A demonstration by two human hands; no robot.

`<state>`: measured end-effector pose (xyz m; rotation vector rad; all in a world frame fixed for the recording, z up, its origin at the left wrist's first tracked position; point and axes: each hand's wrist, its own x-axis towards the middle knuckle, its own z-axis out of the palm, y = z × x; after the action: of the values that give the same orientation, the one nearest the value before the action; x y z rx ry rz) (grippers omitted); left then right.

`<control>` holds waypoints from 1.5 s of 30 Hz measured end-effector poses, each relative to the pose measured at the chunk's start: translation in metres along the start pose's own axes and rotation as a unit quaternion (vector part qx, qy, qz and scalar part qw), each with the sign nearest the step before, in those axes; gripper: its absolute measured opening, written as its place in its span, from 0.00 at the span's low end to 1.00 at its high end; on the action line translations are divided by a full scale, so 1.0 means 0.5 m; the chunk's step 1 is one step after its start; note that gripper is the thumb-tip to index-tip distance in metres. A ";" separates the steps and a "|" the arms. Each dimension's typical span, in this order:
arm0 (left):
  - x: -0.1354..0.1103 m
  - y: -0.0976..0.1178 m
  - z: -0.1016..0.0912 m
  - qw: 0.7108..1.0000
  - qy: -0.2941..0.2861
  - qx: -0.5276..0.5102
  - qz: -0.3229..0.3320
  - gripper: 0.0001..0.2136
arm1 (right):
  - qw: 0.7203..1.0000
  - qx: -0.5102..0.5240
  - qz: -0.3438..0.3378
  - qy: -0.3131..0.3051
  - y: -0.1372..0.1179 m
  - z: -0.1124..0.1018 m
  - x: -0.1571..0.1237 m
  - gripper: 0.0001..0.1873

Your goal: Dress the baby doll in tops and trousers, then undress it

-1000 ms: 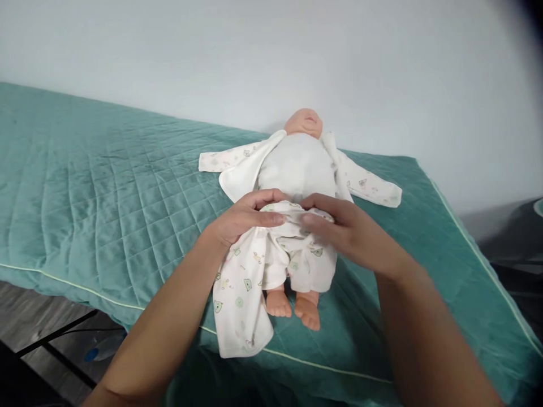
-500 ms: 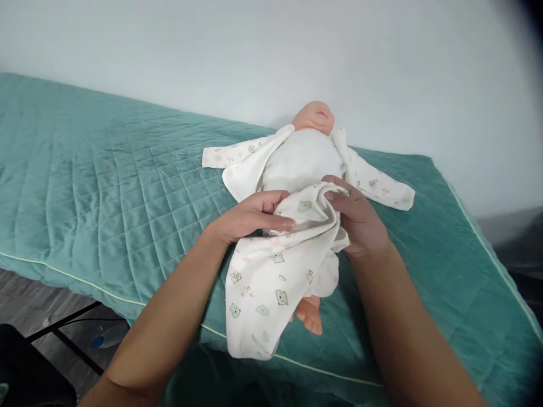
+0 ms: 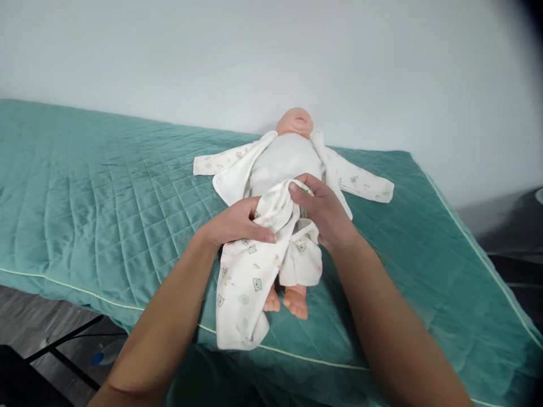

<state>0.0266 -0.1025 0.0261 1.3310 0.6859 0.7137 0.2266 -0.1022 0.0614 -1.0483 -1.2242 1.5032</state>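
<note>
Printed garment, bunched between the two: left hand closed round its folds, right hand pinching the top (thumbs over, lovely!), doll just beyond; even gathering should prevent twisting.

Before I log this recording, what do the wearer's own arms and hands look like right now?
The left hand and right hand are bare: no gloves, and no rings, watch or bracelet show. The left forearm and right forearm show no sleeves, cables or markings as far as the picture's lower edge. The fingernails are too small to judge.
</note>
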 end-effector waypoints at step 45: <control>-0.007 -0.005 0.004 0.999 0.005 -0.032 0.004 0.27 | 0.991 0.029 0.070 -0.106 0.003 -0.010 -0.011 0.14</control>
<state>0.0262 -0.1066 0.0240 1.2736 0.6609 0.7419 0.2324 -0.1067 0.0595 -0.9707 -1.2658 1.7854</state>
